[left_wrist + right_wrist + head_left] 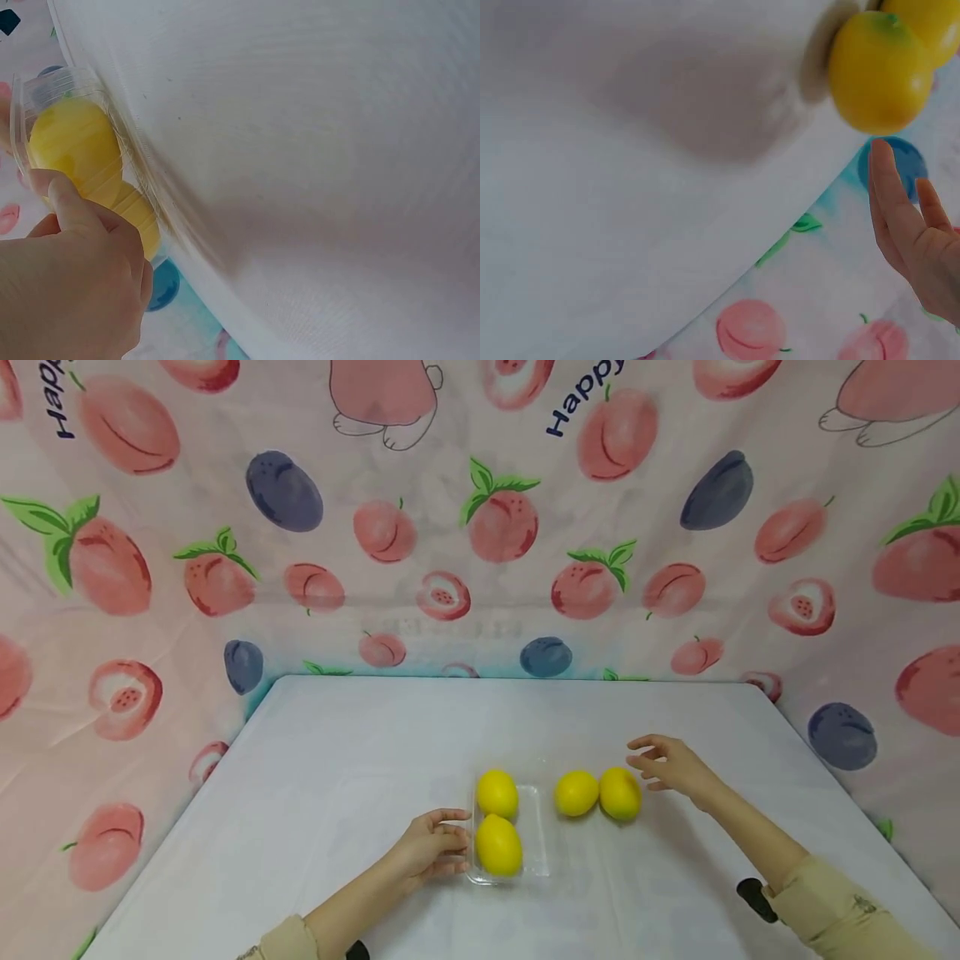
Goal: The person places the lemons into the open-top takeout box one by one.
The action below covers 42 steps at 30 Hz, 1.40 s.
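Note:
A clear plastic box [534, 835] sits on the white table, holding two lemons in its left half: a rear lemon [497, 793] and a front lemon [498, 846]. My left hand [429, 847] is at the box's left side, its spread fingertips right at the wall. The left wrist view shows that hand [86, 255] partly covering the box [56, 86]. To the right of the box, two more lemons lie side by side, a left lemon [576, 793] and a right lemon [620, 793]. My right hand [677, 767] hovers close to the right lemon [881, 75], fingers loosely extended, holding nothing.
White cloth covers the table [360, 735]. Behind and beside it hangs a pink curtain [450, 652] printed with peaches and blue fruit. Dark objects [756, 900] show beside the sleeves.

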Each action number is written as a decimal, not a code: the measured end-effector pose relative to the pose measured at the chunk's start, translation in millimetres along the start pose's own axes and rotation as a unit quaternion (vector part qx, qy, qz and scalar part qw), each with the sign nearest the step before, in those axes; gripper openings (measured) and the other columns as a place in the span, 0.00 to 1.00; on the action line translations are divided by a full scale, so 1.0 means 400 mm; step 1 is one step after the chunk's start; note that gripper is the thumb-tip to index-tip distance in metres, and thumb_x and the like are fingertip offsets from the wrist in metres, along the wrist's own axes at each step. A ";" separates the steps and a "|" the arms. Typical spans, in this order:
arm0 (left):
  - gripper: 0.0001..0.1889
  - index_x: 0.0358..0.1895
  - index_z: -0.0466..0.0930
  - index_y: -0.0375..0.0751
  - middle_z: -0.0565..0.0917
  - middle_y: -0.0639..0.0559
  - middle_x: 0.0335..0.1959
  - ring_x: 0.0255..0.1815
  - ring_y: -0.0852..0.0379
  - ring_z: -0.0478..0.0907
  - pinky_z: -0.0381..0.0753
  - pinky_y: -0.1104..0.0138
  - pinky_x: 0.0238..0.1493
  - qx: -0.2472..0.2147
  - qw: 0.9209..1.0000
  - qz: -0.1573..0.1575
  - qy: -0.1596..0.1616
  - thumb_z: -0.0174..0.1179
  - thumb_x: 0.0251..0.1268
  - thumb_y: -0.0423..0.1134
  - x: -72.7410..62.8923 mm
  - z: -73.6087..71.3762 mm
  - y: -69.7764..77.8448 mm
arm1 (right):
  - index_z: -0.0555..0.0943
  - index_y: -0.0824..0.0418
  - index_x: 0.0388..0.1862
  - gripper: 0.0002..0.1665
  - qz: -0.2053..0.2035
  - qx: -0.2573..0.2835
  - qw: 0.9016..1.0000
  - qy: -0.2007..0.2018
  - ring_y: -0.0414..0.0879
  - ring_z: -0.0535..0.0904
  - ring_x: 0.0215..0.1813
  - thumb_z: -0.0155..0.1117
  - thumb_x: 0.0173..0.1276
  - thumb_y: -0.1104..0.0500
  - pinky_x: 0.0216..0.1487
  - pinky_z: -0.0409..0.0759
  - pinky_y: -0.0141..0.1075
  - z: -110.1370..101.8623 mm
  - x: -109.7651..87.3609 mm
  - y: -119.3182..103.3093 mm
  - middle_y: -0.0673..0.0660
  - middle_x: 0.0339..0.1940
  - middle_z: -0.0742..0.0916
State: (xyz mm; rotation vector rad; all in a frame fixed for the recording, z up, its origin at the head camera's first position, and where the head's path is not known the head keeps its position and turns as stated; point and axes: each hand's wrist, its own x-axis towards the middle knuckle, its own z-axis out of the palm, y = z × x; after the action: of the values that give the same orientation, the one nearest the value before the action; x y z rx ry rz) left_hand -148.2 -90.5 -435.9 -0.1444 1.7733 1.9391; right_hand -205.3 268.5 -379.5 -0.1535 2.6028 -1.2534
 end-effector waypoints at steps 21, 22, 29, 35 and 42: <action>0.21 0.60 0.66 0.31 0.76 0.54 0.32 0.30 0.61 0.77 0.86 0.68 0.35 0.004 1.000 -0.006 0.002 0.54 0.64 0.27 -0.003 -0.004 -0.001 | 0.59 0.70 0.67 0.39 0.092 0.020 0.992 -0.081 0.50 0.76 0.40 0.56 0.69 0.46 0.45 0.85 0.44 0.014 0.043 0.043 0.75 0.56 0.72; 0.21 0.60 0.66 0.31 0.76 0.54 0.32 0.31 0.60 0.77 0.86 0.68 0.35 0.004 1.000 -0.005 0.001 0.55 0.64 0.28 -0.003 -0.004 -0.001 | 0.59 0.70 0.67 0.38 0.093 0.023 0.992 -0.082 0.50 0.76 0.39 0.56 0.69 0.47 0.45 0.85 0.44 0.015 0.042 0.042 0.74 0.55 0.72; 0.21 0.60 0.66 0.32 0.76 0.53 0.32 0.31 0.60 0.77 0.86 0.67 0.35 0.002 1.000 -0.001 0.005 0.55 0.63 0.28 -0.001 -0.005 0.004 | 0.59 0.70 0.67 0.37 0.088 0.028 0.992 -0.088 0.50 0.75 0.39 0.56 0.70 0.48 0.44 0.85 0.44 0.019 0.049 0.031 0.72 0.53 0.73; 0.21 0.59 0.66 0.31 0.76 0.52 0.32 0.30 0.61 0.77 0.86 0.68 0.33 0.003 1.000 0.003 0.012 0.55 0.64 0.27 -0.001 -0.004 0.008 | 0.60 0.70 0.67 0.35 0.086 0.016 0.992 -0.091 0.50 0.76 0.39 0.56 0.70 0.50 0.43 0.85 0.43 0.031 0.058 0.037 0.73 0.54 0.73; 0.21 0.60 0.66 0.31 0.76 0.53 0.32 0.30 0.61 0.77 0.86 0.67 0.35 0.007 1.000 -0.004 0.006 0.56 0.63 0.27 0.000 0.001 0.002 | 0.59 0.72 0.66 0.36 0.100 0.014 0.991 -0.084 0.51 0.75 0.40 0.57 0.69 0.51 0.43 0.85 0.43 0.041 0.052 0.034 0.74 0.55 0.72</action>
State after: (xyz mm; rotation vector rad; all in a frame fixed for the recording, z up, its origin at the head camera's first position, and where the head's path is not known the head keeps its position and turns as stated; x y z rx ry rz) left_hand -148.6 -90.3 -435.2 -0.1587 1.7904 1.9236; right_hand -220.7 260.4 -403.7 0.0068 2.3892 -1.1543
